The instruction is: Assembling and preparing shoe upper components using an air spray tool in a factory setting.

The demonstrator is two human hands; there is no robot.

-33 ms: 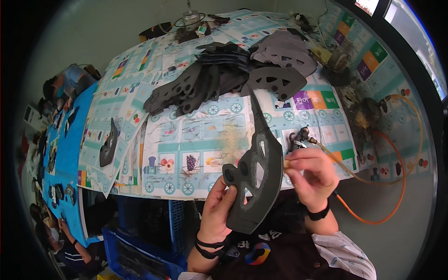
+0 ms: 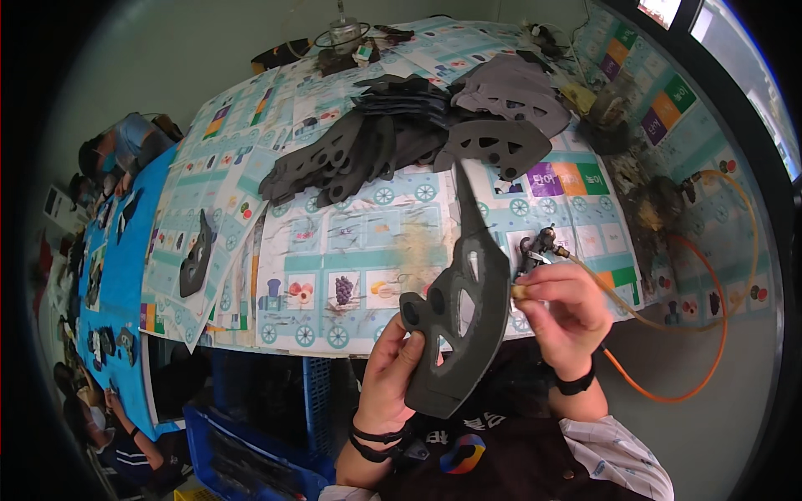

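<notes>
Above the worktop's (image 2: 276, 104) near edge, the left hand (image 2: 387, 376) pinched a dark piece (image 2: 480, 346) by its lobed side, probably to leave its right edge free. Beside that edge the right hand (image 2: 568, 313) pinched a small tan bit (image 2: 520, 292); whether bit and piece touched, I could not tell. A heap (image 2: 409, 142) of similar pieces lay toward the worktop's far side, presumably out of the way. A spray gun (image 2: 539, 246) rested on its right part, likely for easy reach. Sheets (image 2: 359, 313) with coloured lettering and fruit pictures covered it, apparently as protection.
</notes>
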